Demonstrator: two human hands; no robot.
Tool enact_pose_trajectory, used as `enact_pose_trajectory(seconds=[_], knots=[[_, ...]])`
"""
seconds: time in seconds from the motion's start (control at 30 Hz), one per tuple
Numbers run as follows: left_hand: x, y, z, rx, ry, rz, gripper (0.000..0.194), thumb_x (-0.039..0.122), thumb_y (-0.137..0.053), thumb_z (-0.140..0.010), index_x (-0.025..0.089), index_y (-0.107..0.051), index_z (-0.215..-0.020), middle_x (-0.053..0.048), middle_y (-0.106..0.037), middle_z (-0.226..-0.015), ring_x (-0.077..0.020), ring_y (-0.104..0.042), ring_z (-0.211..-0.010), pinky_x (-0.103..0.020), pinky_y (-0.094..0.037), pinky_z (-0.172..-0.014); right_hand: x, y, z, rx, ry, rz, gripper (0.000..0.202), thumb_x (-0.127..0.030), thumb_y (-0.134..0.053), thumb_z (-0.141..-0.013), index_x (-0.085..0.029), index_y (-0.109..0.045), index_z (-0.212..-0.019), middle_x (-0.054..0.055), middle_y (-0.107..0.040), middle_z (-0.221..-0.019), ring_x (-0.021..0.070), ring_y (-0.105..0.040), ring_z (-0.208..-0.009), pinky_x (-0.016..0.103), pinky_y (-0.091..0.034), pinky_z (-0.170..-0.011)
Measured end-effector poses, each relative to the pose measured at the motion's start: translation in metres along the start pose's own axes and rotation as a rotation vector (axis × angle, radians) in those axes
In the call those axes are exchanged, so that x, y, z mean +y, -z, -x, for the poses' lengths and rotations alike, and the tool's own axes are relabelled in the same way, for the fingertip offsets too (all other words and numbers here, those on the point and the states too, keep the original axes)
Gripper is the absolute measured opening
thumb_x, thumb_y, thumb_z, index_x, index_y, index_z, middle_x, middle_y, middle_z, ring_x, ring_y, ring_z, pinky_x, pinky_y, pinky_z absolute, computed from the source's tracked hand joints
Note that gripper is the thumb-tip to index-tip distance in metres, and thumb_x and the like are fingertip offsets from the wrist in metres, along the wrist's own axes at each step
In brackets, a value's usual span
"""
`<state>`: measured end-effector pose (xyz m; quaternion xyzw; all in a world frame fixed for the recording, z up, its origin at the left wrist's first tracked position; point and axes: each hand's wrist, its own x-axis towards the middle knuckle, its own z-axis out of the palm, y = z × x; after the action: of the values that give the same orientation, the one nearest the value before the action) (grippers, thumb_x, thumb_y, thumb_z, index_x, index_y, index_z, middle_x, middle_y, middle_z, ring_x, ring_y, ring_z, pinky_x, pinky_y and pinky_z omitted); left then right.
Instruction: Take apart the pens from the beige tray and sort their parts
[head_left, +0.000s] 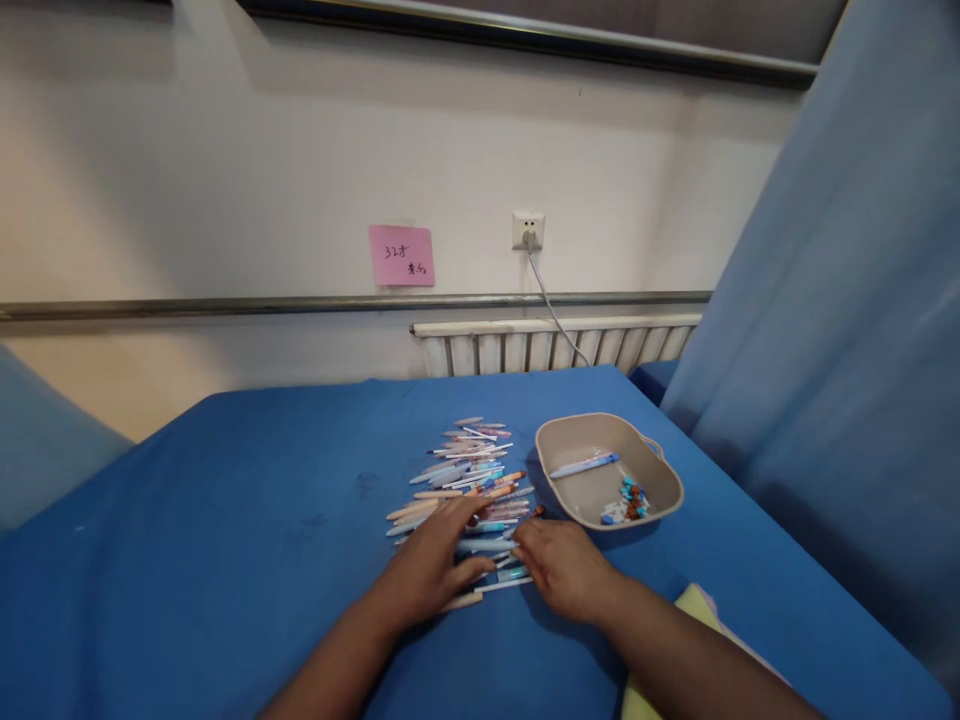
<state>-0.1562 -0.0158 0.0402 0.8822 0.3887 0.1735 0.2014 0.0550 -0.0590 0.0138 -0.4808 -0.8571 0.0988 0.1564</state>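
A loose pile of pen parts (pixel 465 468), with barrels and thin white refills, lies on the blue-covered surface. Over the near left of it my left hand (pixel 431 565) is spread, thumb apart from the fingers, touching the parts. My right hand (pixel 566 570) rests at the pile's right side with its fingers bent together. A light-blue pen barrel (pixel 487 545) lies between the two hands, its right end by my right fingertips. What those fingertips grip, if anything, is hidden. Under my left thumb's side a beige barrel (pixel 463 602) sticks out toward me.
Right of the pile stands a beige basin (pixel 667 490) holding a blue-and-clear pen (pixel 585 465) and small blue, brown and white parts (pixel 630 502). A yellow cloth (pixel 694 605) lies beneath my right forearm. Blue curtain (pixel 840 300) hangs at right; a radiator (pixel 555 326) runs along the wall.
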Motion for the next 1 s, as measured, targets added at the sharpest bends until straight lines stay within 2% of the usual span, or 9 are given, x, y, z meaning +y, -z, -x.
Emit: enact_pose_trajectory(seconds=[0.07,0.13,0.23,0.4,0.53,0.63,0.73,0.87,1.0], knots=[[-0.001,-0.001,0.000,-0.019,-0.042,0.013,0.036,0.037,-0.049,-0.087,0.024,-0.052,-0.121,-0.006,-0.061,-0.115,-0.0212,-0.055,-0.105,-0.030,-0.041,-0.089,0.000,0.001,0.000,0.004,-0.009,-0.017,0.018,-0.022,-0.036,-0.094,-0.018,-0.054,-0.092,0.005,-0.065,-0.089,0.0165,-0.060,-0.082,0.025,-0.038,-0.071],[-0.004,0.000,-0.002,-0.045,0.045,0.027,0.030,0.035,-0.038,-0.092,0.024,-0.058,-0.112,-0.004,-0.068,-0.093,-0.0187,-0.060,-0.088,-0.027,-0.044,-0.079,0.001,0.003,0.000,0.008,-0.014,-0.021,0.019,-0.023,-0.036,-0.094,-0.018,-0.054,-0.091,0.005,-0.065,-0.089,0.0169,-0.060,-0.083,0.025,-0.038,-0.071],[-0.014,0.004,-0.006,-0.018,0.200,0.068,0.035,0.038,-0.030,-0.093,0.023,-0.060,-0.106,0.000,-0.065,-0.069,-0.0173,-0.061,-0.069,-0.026,-0.044,-0.068,0.002,0.003,0.000,0.016,-0.032,-0.018,0.019,-0.023,-0.036,-0.094,-0.018,-0.054,-0.088,0.005,-0.065,-0.087,0.0174,-0.061,-0.082,0.026,-0.038,-0.072],[-0.037,0.023,-0.008,0.131,0.284,0.150,0.038,0.044,-0.037,-0.088,0.020,-0.063,-0.100,-0.003,-0.068,-0.086,-0.0184,-0.062,-0.077,-0.027,-0.046,-0.073,-0.008,0.003,0.003,-0.001,-0.132,-0.034,0.019,-0.023,-0.036,-0.093,-0.019,-0.054,-0.089,0.005,-0.066,-0.088,0.0177,-0.061,-0.082,0.026,-0.036,-0.069],[-0.058,0.039,-0.013,0.222,0.372,0.216,0.042,0.048,-0.042,-0.084,0.016,-0.063,-0.101,-0.002,-0.067,-0.077,-0.0171,-0.059,-0.065,-0.026,-0.046,-0.062,-0.015,0.025,-0.002,0.020,-0.180,-0.056,0.019,-0.026,-0.037,-0.093,-0.020,-0.055,-0.092,0.005,-0.067,-0.090,0.0178,-0.061,-0.083,0.025,-0.036,-0.068],[-0.071,0.045,-0.027,0.246,0.362,0.217,0.041,0.047,-0.046,-0.081,0.014,-0.063,-0.099,-0.004,-0.068,-0.080,-0.0185,-0.060,-0.069,-0.028,-0.047,-0.064,-0.006,0.053,-0.029,0.050,-0.188,-0.002,0.021,-0.030,-0.037,-0.093,-0.021,-0.055,-0.098,0.005,-0.067,-0.093,0.0187,-0.062,-0.084,0.026,-0.036,-0.068],[-0.075,0.045,-0.049,0.208,0.285,0.201,0.037,0.044,-0.049,-0.080,0.014,-0.064,-0.096,-0.006,-0.069,-0.086,-0.0207,-0.061,-0.078,-0.029,-0.047,-0.069,0.013,0.073,-0.074,0.032,-0.183,0.138,0.025,-0.032,-0.038,-0.092,-0.019,-0.057,-0.103,0.009,-0.069,-0.097,0.0213,-0.063,-0.087,0.028,-0.038,-0.070],[-0.076,0.043,-0.079,0.155,0.172,0.157,0.031,0.040,-0.047,-0.083,0.016,-0.064,-0.095,-0.005,-0.069,-0.087,-0.0198,-0.061,-0.078,-0.029,-0.046,-0.070,0.031,0.070,-0.137,-0.094,-0.098,0.235,0.035,-0.043,-0.047,-0.088,-0.022,-0.057,-0.115,0.008,-0.069,-0.103,0.0221,-0.063,-0.094,0.028,-0.041,-0.073],[-0.088,0.049,-0.103,0.125,0.102,0.098,0.025,0.033,-0.051,-0.082,0.017,-0.064,-0.095,-0.005,-0.069,-0.090,-0.0197,-0.061,-0.082,-0.029,-0.045,-0.073,0.040,0.058,-0.177,-0.147,-0.026,0.280,0.028,-0.041,-0.049,-0.087,-0.022,-0.065,-0.099,0.008,-0.070,-0.100,0.0218,-0.063,-0.094,0.027,-0.042,-0.074]])
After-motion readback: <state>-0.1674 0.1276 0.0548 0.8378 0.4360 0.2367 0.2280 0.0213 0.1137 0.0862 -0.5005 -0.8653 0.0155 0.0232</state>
